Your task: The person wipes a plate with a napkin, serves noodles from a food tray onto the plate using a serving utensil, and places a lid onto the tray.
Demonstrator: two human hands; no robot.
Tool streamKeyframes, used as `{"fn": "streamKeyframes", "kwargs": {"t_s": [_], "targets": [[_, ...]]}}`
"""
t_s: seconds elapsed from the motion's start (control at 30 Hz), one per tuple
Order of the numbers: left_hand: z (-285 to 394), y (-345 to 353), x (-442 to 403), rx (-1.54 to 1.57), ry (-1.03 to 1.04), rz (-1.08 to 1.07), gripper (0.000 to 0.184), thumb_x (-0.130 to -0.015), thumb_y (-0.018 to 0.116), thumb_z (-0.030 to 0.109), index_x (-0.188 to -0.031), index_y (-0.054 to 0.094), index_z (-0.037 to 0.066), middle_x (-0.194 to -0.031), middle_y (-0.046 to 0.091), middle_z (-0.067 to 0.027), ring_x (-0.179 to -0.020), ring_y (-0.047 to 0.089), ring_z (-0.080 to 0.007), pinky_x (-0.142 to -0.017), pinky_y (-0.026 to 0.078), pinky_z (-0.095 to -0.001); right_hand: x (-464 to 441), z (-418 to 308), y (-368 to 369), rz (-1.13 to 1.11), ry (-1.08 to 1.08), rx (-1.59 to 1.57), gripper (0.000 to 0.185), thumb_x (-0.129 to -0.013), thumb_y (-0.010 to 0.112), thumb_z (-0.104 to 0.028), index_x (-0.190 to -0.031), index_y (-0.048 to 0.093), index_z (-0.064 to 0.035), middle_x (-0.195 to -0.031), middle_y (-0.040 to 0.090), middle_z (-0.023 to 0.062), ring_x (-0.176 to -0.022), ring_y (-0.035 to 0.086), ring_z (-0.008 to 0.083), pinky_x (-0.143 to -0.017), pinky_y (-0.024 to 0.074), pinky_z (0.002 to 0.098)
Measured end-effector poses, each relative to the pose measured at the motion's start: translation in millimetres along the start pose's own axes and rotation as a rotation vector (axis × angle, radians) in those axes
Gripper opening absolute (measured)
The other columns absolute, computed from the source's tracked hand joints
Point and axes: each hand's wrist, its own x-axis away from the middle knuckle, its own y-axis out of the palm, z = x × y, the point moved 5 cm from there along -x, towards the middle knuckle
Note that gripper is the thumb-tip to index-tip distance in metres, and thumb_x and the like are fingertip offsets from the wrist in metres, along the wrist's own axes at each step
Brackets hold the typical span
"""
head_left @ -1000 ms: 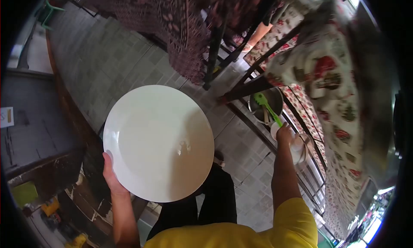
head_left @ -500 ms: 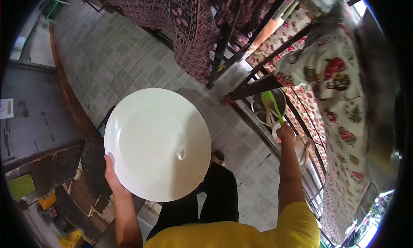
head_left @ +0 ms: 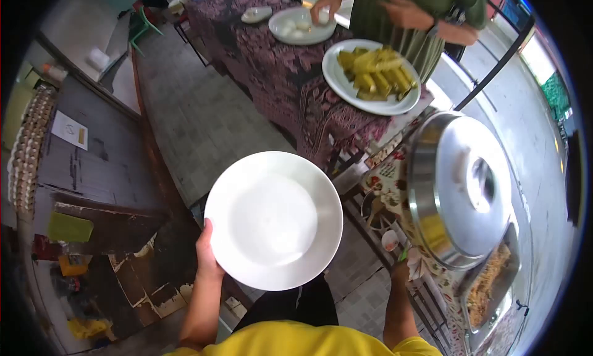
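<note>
My left hand (head_left: 209, 250) grips the left rim of a large white plate (head_left: 272, 220), which is bare and faces up in front of my body. My right hand (head_left: 400, 271) is low at the right, beside the cloth-covered table. It is closed on a green utensil (head_left: 403, 254), of which only a small green part shows. Near it on the rack below the table are a small white cup (head_left: 390, 240) and a metal pot (head_left: 374, 209), partly hidden by the tablecloth.
A lidded metal pot (head_left: 472, 183) and a tray of noodle-like food (head_left: 489, 286) stand at the right. Beyond are a platter of green wrapped food (head_left: 370, 78), a plate of white pieces (head_left: 302, 26) and a person in green (head_left: 407, 22). A grey cabinet (head_left: 92, 158) stands left.
The view has tilted up, bringing the tabletops, food and the other person into sight. My right hand has come back nearer my body with the green utensil. The plate stays in my left hand.
</note>
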Motion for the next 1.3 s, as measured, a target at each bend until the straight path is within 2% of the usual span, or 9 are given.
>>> {"fn": "streamKeyframes", "kwargs": {"t_s": [0.07, 0.17, 0.33, 0.43, 0.63, 0.8, 1.0, 1.17, 1.3], "targets": [[18, 23, 14, 0.022, -0.043, -0.051, 0.059, -0.093, 0.042, 0.041, -0.133, 0.035, -0.002, -0.13, 0.046, -0.0171, -0.118, 0.046, -0.0285, -0.1, 0.036, -0.0395, -25, 53, 35, -0.357, -0.141, 0.217, 0.041, -0.074, 0.061, -0.029, -0.105, 0.061, -0.002, -0.097, 0.064, 0.0225, -0.093, 0.062, 0.0372, -0.082, 0.0478, 0.0452], [39, 59, 30, 0.062, -0.046, -0.114, 0.059, -0.093, 0.043, 0.041, -0.133, 0.035, -0.002, -0.129, 0.047, -0.0178, -0.117, 0.047, -0.029, -0.1, 0.037, -0.04, -8, 97, 20, -0.299, -0.076, 0.197, 0.034, -0.071, 0.062, -0.026, -0.095, 0.066, -0.0031, -0.091, 0.066, 0.0194, -0.092, 0.063, 0.0331, -0.083, 0.0477, 0.043], [46, 85, 31, 0.123, -0.12, -0.258, 0.06, -0.093, 0.043, 0.041, -0.133, 0.034, -0.003, -0.131, 0.045, -0.0181, -0.118, 0.046, -0.0291, -0.101, 0.036, -0.04, 56, 119, 3, -0.657, -0.543, 0.663, 0.02, -0.069, 0.065, -0.022, -0.081, 0.069, -0.0068, -0.083, 0.068, 0.0138, -0.083, 0.066, 0.0241, -0.072, 0.0505, 0.0395], [49, 96, 22, 0.098, -0.197, -0.335, 0.06, -0.093, 0.043, 0.041, -0.134, 0.034, -0.002, -0.131, 0.045, -0.0172, -0.118, 0.046, -0.0281, -0.1, 0.036, -0.0395, 87, 162, 2, -0.383, 0.229, -0.291, 0.02, -0.072, 0.065, -0.021, -0.08, 0.066, -0.0032, -0.078, 0.065, 0.0143, -0.076, 0.064, 0.0229, -0.064, 0.05, 0.0379], [44, 115, 3, 0.029, -0.386, -0.485, 0.058, -0.094, 0.043, 0.041, -0.133, 0.036, -0.001, -0.129, 0.047, -0.0155, -0.118, 0.045, -0.0265, -0.1, 0.035, -0.0391, 189, 159, 35, -0.448, 0.165, -0.783, 0.018, -0.074, 0.06, -0.02, -0.077, 0.064, -0.003, -0.073, 0.059, 0.0141, -0.063, 0.055, 0.0257, -0.054, 0.0435, 0.041], [18, 140, 9, -0.08, -0.571, -0.68, 0.058, -0.093, 0.043, 0.041, -0.13, 0.038, -0.003, -0.127, 0.049, -0.0161, -0.116, 0.048, -0.0279, -0.1, 0.036, -0.0401, 293, 176, 53, -0.199, 0.628, -1.171, 0.012, -0.069, 0.059, -0.016, -0.069, 0.057, -0.0047, -0.061, 0.052, 0.0088, -0.05, 0.048, 0.0214, -0.046, 0.0365, 0.0382], [-31, 194, 36, -0.072, -0.819, -0.923, 0.061, -0.093, 0.043, 0.041, -0.136, 0.031, -0.001, -0.135, 0.042, -0.0158, -0.124, 0.041, -0.0288, -0.103, 0.032, -0.0406, 421, 221, -142, 0.523, 0.494, -1.388, 0.016, -0.085, 0.051, -0.018, -0.093, 0.055, -0.0049, -0.06, 0.051, 0.0037, -0.042, 0.05, 0.0126, -0.038, 0.0389, 0.0276], [-76, 223, 67, -0.108, -0.869, -0.968, 0.059, -0.094, 0.042, 0.039, -0.135, 0.031, -0.001, -0.135, 0.042, -0.0154, -0.123, 0.042, -0.029, -0.103, 0.032, -0.041, 427, 244, -269, 0.529, 0.284, -1.05, 0.037, -0.082, 0.049, -0.012, -0.118, 0.052, -0.0015, -0.064, 0.052, 0.005, -0.052, 0.053, 0.0119, -0.048, 0.0429, 0.0265], [-108, 234, 83, -0.114, -0.88, -0.952, 0.059, -0.094, 0.041, 0.04, -0.135, 0.032, -0.001, -0.135, 0.042, -0.0152, -0.122, 0.043, -0.0292, -0.103, 0.032, -0.0411, 344, 228, -339, 0.508, 0.123, -0.593, 0.048, -0.076, 0.053, -0.013, -0.123, 0.055, -0.0178, -0.087, 0.064, 0.0149, -0.072, 0.062, 0.0254, -0.068, 0.0491, 0.0349]]}}
